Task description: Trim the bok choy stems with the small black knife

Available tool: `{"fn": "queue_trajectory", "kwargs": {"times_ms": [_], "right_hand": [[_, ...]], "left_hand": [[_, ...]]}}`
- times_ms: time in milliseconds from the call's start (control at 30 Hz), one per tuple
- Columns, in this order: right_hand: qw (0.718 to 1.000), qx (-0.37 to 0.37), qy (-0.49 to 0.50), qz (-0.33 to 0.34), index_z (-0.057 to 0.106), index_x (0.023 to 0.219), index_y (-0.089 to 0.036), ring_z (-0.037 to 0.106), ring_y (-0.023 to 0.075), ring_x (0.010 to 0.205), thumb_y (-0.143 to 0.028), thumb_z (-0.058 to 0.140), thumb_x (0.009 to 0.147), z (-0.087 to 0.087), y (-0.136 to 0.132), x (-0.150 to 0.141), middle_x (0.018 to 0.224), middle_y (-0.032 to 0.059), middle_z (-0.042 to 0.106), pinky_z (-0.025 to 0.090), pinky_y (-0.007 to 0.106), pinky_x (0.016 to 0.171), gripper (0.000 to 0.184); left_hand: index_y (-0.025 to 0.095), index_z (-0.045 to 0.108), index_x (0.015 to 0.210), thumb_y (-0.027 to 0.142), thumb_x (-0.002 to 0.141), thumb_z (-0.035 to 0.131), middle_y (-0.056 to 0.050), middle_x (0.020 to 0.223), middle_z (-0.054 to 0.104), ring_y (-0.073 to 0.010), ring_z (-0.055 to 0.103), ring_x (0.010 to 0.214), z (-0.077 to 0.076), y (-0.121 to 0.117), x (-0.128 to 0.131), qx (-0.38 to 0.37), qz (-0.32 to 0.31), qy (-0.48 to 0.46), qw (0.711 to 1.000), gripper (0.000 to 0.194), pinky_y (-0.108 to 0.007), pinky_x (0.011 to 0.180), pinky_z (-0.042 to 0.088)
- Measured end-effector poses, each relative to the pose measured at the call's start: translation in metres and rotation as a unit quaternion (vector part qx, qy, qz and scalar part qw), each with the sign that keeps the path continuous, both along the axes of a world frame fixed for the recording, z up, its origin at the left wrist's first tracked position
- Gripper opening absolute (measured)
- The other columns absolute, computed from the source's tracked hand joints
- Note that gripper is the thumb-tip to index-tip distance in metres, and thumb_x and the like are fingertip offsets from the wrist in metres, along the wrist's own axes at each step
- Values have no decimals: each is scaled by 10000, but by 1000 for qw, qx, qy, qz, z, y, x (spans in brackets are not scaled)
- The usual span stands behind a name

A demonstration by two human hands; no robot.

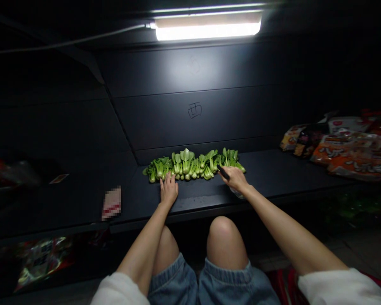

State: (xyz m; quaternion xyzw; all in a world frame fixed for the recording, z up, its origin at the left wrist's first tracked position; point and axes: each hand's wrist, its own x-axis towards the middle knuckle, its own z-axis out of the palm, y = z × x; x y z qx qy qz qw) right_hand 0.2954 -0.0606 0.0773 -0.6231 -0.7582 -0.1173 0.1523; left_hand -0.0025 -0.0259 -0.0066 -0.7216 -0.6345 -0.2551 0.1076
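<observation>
A row of green bok choy (pixel 187 163) lies along the dark shelf (pixel 197 201), pale stem ends toward me and leaves toward the back panel. My left hand (pixel 169 189) rests at the front of the row on the left, fingers stretched out over the stem ends. At the right end, my right hand (pixel 236 178) is wrapped round a spray bottle (pixel 222 172). Its black head points toward the greens, and a bit of clear body shows under the hand; the rest is hidden. Small wet drops show on the shelf's front.
A lit tube lamp (pixel 208 29) hangs above, its white cable (pixel 66 42) running left. Orange snack bags (pixel 346 152) are piled on the right. On the left lies a blurred-out packet (pixel 111 204). Shiny packages (pixel 44 258) sit below the shelf. My knees are beneath its front edge.
</observation>
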Motion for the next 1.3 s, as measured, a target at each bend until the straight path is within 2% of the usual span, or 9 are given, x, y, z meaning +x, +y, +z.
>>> {"fn": "queue_trajectory", "kwargs": {"times_ms": [233,400,633,900,1300], "right_hand": [[999,15,-5,-28,655,1051,-156,664,236,891,-399,400,959,0,-2,13,994,127,726,395,291,748,364],[999,12,-5,-37,670,1034,-176,662,231,889,-382,429,946,-5,-2,23,964,116,731,402,287,754,329],[999,14,-8,-41,654,1017,-165,658,242,898,-395,403,958,-2,-3,31,995,124,727,377,298,753,345],[996,26,18,-84,657,989,-175,661,237,860,-395,376,965,-2,-7,44,938,116,732,359,293,715,358],[995,27,21,-94,648,1010,-168,657,228,847,-412,379,955,-2,-7,57,927,109,733,340,291,698,367]], "left_hand": [[128,502,1332,184,892,402,-174,1477,435,-280,345,1411,4,-1,23,-4,-25,-5,1000,454,-563,1148,265],[134,504,1331,191,893,402,-173,1484,427,-281,348,1409,3,0,34,-2,-35,-7,999,453,-563,1148,262],[123,496,1333,193,902,396,-182,1482,426,-277,329,1421,0,0,42,1,-43,-14,999,448,-582,1156,227],[124,500,1329,183,890,416,-174,1484,425,-280,340,1415,4,0,52,-2,-50,-14,999,450,-583,1149,251],[125,523,1302,187,884,428,-175,1481,430,-286,358,1404,5,-1,61,5,-44,-5,999,433,-585,1148,258]]}}
